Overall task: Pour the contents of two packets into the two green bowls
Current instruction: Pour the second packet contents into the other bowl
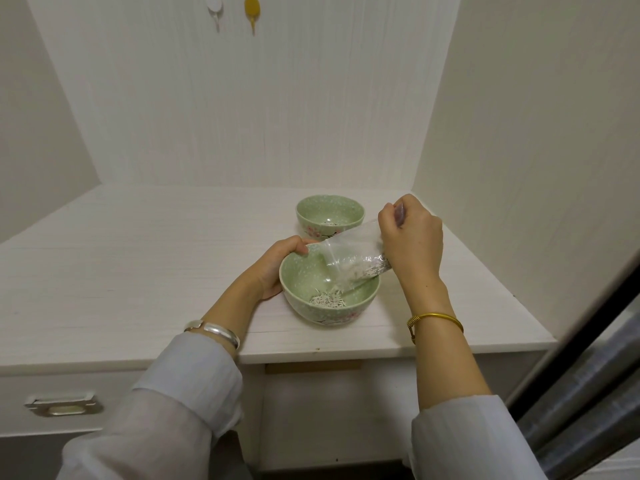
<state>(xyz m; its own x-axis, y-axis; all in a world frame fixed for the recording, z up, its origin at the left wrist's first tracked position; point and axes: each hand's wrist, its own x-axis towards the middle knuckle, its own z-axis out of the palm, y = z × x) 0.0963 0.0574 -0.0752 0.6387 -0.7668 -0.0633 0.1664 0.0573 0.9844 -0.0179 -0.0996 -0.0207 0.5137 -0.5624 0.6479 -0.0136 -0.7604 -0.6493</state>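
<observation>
Sleeves of pale fabric fill the bottom of the view, and from them both forearms reach up to the near green bowl (329, 289) on the white counter (138, 258). At the bowl's 9 o'clock side the left hand (277, 266) cups the wall with the thumb hooked over the rim, fingers curled round it, probably to keep it from sliding while the grains fall. At about 2 o'clock the right hand (410, 242) pinches the closed end of a clear packet (349, 258), fingers clamped together on the plastic, holding it tilted so that its open mouth points down into the bowl. Pale slivers (327, 300) already lie heaped on the bowl's floor, and more remain in the packet. Beyond, at 12 o'clock, the far green bowl (330, 216) stands apart, with a few of the same bits at its bottom, so this looks like the second pour.
</observation>
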